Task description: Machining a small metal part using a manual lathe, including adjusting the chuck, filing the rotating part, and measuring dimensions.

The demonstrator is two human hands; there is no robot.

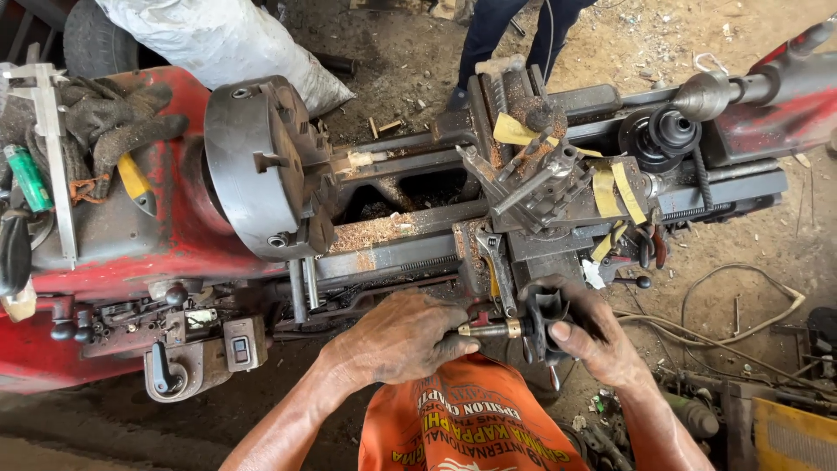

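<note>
Two hands at six o'clock: my left hand pinches the brass-tipped handle, my right hand wraps the black handwheel below the lathe carriage; cranking stage, I judge, wanting slow steady turns.

A bulging white sack lies on the dirt floor behind the red lathe.

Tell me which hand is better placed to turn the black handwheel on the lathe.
Right. The right hand already wraps the black handwheel, fingers over its rim. The left hand is beside it, closed around the brass-coloured handle.
</note>
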